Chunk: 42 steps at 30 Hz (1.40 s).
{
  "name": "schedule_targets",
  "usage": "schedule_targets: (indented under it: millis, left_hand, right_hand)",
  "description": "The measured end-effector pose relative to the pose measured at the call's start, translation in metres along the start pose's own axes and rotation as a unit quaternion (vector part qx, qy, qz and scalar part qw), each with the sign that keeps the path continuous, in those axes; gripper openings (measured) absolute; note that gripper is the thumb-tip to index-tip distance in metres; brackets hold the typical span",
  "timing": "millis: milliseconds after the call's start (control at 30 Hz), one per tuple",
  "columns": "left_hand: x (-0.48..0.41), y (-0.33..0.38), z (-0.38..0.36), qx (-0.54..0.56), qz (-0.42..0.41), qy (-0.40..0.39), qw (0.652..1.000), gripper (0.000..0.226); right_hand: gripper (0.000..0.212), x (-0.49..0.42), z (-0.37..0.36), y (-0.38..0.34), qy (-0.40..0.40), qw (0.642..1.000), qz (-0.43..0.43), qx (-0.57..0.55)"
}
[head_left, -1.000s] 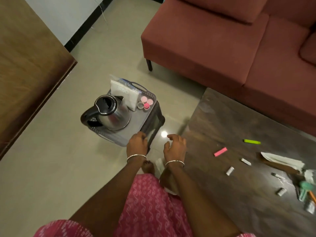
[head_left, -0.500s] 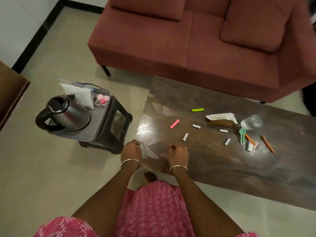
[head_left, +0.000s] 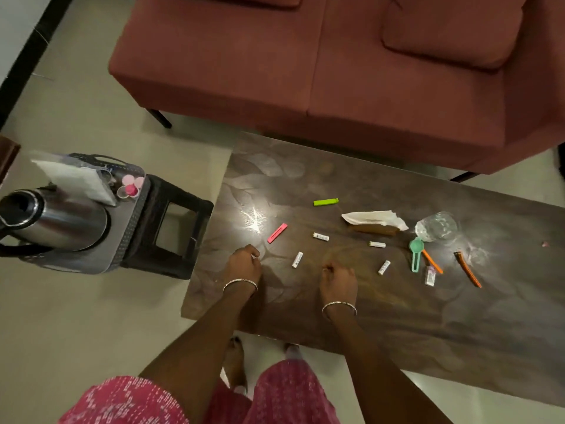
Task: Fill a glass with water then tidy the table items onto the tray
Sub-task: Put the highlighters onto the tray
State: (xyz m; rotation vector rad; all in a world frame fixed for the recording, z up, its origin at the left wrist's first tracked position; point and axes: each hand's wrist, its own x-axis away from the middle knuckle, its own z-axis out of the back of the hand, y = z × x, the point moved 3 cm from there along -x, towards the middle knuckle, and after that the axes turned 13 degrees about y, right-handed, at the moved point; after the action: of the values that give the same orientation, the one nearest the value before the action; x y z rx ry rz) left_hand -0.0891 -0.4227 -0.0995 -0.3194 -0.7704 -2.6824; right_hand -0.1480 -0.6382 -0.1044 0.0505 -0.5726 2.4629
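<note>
Above table (head_left: 397, 316): left hand (head_left: 244, 261), right hand (head_left: 337, 278) advanced, curled, apparently empty.

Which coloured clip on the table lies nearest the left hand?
The pink clip, just beyond the left hand; the green clip lies farther back, the orange clips far right.

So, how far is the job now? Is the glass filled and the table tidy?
Done: little. The kettle stands on the tray beside the table; whether the glass holds water, I cannot tell. In hand: nothing visible; the left hand and right hand are curled above the table. Left: pink clip, green clip, white tubes, tissue, green spoon and orange sticks lie on the table.
</note>
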Motion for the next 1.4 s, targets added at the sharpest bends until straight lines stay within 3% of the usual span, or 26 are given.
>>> schedule_targets:
  millis: [333, 667, 900, 1067, 1200, 1400]
  left_hand:
    - [-0.059, 0.030, -0.074, -0.054, 0.029, -0.013, 0.998, 0.020]
    - [-0.075, 0.024, -0.123, -0.147, 0.031, -0.035, 0.988, 0.030]
    - [-0.083, 0.019, -0.130, -0.191, 0.019, 0.009, 0.981, 0.026]
    - [-0.073, 0.013, -0.124, -0.134, 0.045, 0.022, 0.990, 0.024]
    - [-0.060, 0.014, -0.104, 0.049, 0.065, 0.052, 0.995, 0.016]
    - [-0.037, 0.009, -0.068, 0.197, 0.123, 0.083, 0.969, 0.007]
  right_hand:
    - [0.022, -0.138, -0.032, -0.005, -0.054, 0.997, 0.047, 0.001]
    - [0.051, -0.207, -0.078, -0.021, -0.106, 0.981, 0.144, 0.072]
    - [0.033, -0.215, -0.098, -0.012, -0.114, 0.964, 0.162, 0.175]
    - [0.032, -0.201, -0.093, -0.019, -0.103, 0.959, 0.183, 0.188]
    - [0.027, -0.171, -0.074, -0.029, -0.064, 0.975, 0.191, 0.098]
    - [0.017, -0.114, -0.045, -0.049, -0.083, 0.983, 0.165, -0.021]
